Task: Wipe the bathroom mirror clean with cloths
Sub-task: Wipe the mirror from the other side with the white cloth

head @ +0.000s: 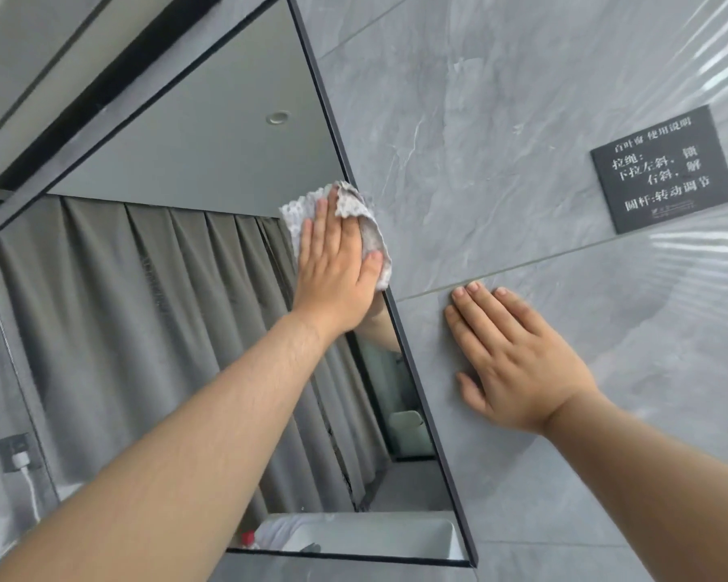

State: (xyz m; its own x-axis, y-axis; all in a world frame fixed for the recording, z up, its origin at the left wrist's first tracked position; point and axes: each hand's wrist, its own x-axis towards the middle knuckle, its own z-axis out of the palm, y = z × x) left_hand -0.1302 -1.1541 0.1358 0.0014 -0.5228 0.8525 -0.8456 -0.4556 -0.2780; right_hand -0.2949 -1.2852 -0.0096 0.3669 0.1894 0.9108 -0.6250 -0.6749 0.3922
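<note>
Cloth [356,205] under left hand [333,268], lengthwise along edge of mirror [165,312]

Mirror [186,329]: on the wall ahead of us, its right edge between our two hands.
Cloth [368,233]: on the mirror's right edge, under our left hand [333,262].
Right hand [518,359]: flat on the wall tile [480,119], just right of the mirror.
Sign [665,170]: on the wall, above and right of our right hand.
Socket [15,453]: low, left of the mirror.
</note>
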